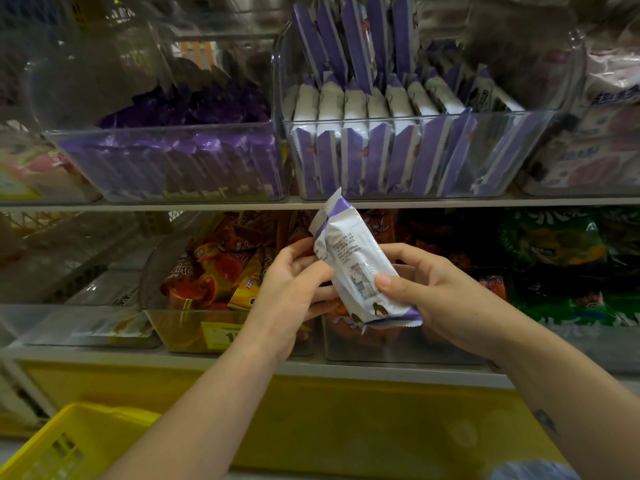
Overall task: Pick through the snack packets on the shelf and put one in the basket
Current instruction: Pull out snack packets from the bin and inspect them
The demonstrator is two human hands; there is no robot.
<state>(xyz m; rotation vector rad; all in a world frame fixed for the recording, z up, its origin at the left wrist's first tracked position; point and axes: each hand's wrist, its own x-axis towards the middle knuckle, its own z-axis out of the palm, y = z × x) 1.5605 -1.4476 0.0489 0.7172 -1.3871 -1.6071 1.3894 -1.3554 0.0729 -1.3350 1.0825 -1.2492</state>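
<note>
I hold one white and purple snack packet (358, 261) with both hands in front of the lower shelf, its printed back facing me. My left hand (294, 289) grips its left side from behind. My right hand (433, 292) holds its lower right end, thumb on the front. Above it, a clear bin (415, 154) on the upper shelf holds several matching purple and white packets standing in rows. A yellow basket (69, 445) sits at the bottom left, below my left forearm.
A clear bin of dark purple packets (173, 157) stands left of the matching bin. On the lower shelf sit bins of orange and red packets (221, 271) and green bags (561, 271). A yellow shelf front (346, 410) runs below.
</note>
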